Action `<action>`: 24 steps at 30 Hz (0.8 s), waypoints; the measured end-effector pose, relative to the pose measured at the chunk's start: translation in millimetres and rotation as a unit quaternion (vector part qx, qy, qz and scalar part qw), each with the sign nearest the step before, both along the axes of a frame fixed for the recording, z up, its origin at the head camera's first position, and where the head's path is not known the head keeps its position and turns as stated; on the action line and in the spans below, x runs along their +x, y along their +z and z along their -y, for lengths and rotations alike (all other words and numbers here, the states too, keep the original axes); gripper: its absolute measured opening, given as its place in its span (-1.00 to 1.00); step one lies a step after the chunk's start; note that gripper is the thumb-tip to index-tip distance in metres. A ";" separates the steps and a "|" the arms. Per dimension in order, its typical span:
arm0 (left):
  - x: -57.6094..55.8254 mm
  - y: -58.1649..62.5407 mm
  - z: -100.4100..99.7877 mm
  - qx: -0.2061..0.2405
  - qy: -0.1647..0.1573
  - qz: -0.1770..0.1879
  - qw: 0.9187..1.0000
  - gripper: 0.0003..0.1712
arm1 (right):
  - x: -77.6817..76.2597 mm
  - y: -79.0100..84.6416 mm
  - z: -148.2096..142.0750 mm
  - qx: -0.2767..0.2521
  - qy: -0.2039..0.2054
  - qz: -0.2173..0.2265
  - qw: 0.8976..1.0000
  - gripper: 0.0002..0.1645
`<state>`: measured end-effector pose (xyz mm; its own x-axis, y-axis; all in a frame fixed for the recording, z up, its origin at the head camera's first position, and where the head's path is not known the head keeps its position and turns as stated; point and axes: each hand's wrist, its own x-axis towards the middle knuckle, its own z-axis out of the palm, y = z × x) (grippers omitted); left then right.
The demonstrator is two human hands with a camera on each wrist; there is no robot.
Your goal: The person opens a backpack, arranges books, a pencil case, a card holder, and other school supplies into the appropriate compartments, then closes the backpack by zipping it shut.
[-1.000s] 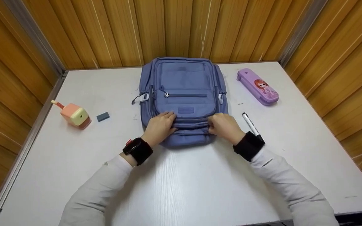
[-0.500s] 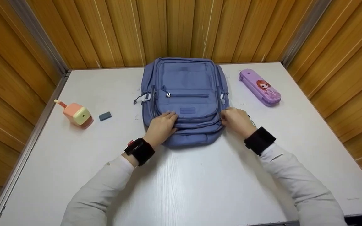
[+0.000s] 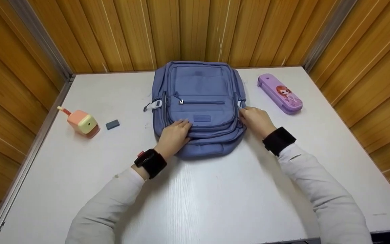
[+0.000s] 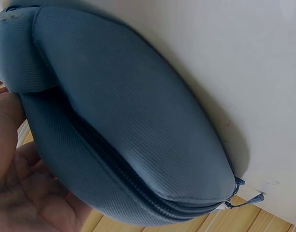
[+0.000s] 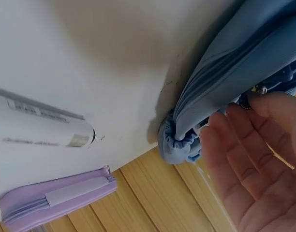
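Note:
A blue backpack (image 3: 200,83) lies front side up on the white table, its top toward the back wall. My left hand (image 3: 173,138) holds the lower front of the bag, fingers over the pocket's edge and the thumb in the fold below. In the left wrist view, a zipper (image 4: 133,186) curves along the bag's bulging bottom. At the bag's right side, just below the white buckle, is my right hand (image 3: 258,122). Its thumb and index finger pinch a small dark zipper pull (image 5: 244,100), seen in the right wrist view; the fingertips partly cover it.
A purple pencil case (image 3: 278,93) sits right of the bag. A white marker (image 5: 41,123) shows in the right wrist view, hidden in the head view. Left of the bag lie a dark eraser (image 3: 112,124) and a pink-and-yellow pencil sharpener (image 3: 83,122). Wood-patterned panels (image 3: 195,34) enclose the table.
My right hand has moved rightward round the bag's lower corner, then up its right side, the front zipper line following it. The left hand keeps its place. The marker has become hidden in the head view.

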<state>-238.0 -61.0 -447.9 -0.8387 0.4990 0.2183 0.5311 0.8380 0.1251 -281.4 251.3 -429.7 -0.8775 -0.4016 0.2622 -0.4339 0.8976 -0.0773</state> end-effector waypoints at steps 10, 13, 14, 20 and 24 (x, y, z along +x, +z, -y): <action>0.5 -0.5 0.0 0.021 -0.003 -0.019 1.000 -0.46 | -30.5 8.5 -1.4 -0.012 -0.029 -0.006 0.999 -0.77; 0.6 -1.1 -0.5 0.020 -0.003 -0.018 1.000 -0.44 | -37.9 10.9 -1.9 -0.010 -0.037 -0.002 0.999 -0.84; 0.7 -1.1 -0.6 0.018 -0.003 -0.017 1.000 -0.44 | -40.1 11.9 -1.8 -0.010 -0.040 0.001 0.999 -0.85; 1.0 -0.6 -1.0 0.015 0.002 -0.017 1.000 -0.44 | -51.3 19.1 -0.2 -0.007 -0.048 0.004 0.999 -0.83; 1.5 -0.9 -1.8 0.017 0.004 -0.018 1.000 -0.47 | -60.6 19.9 0.1 -0.004 -0.054 -0.008 0.998 -0.79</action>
